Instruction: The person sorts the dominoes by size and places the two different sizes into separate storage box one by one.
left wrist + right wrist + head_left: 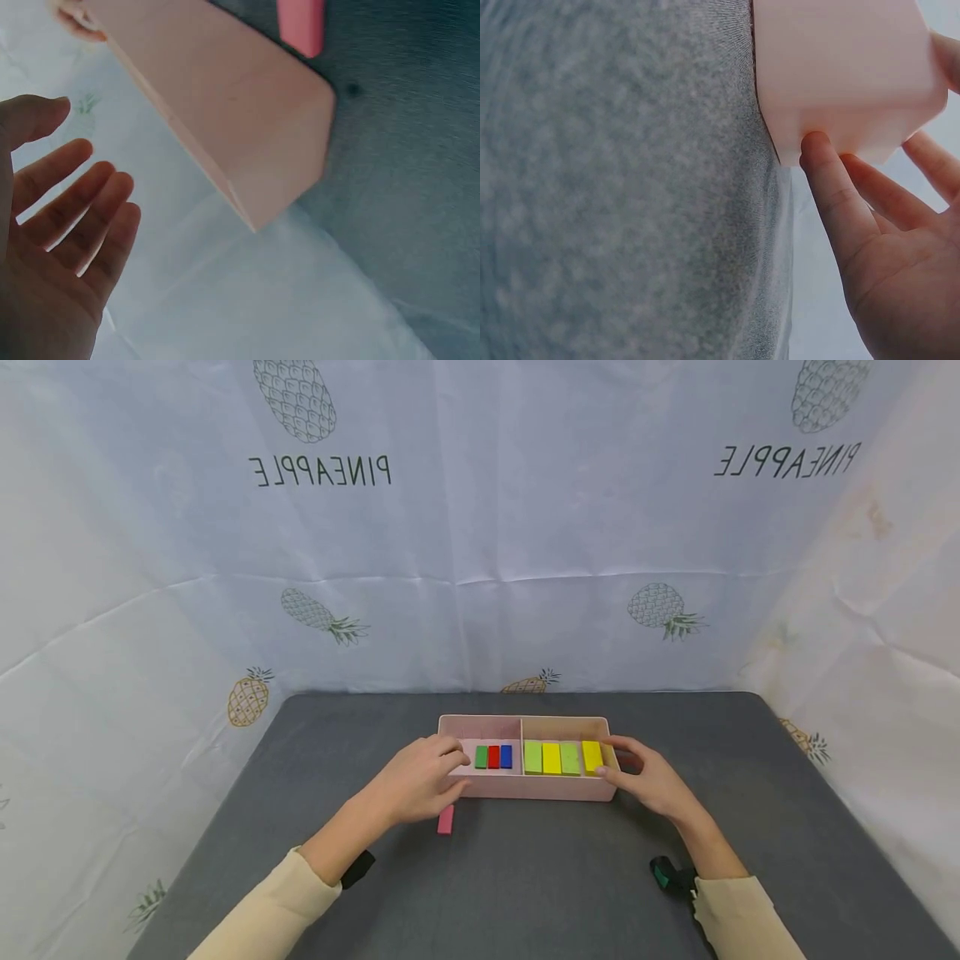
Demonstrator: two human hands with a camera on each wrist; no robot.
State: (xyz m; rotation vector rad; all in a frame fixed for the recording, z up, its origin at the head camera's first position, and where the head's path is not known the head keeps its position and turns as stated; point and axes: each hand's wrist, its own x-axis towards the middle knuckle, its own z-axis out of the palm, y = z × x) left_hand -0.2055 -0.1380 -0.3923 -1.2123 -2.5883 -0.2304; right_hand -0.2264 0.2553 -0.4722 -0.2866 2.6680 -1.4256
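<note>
A pink box with a divider stands on the dark table. Its left compartment holds a green block, a red block and a blue block. Several yellow and light green blocks stand in a row in the right one. My left hand hovers at the box's left end, fingers spread and holding nothing in the left wrist view. With my right hand I grip the box's right end, fingertips against the end wall.
A pink block lies on the grey table in front of the box's left end, below my left hand. Behind the table hangs a white cloth printed with pineapples, which also covers both sides.
</note>
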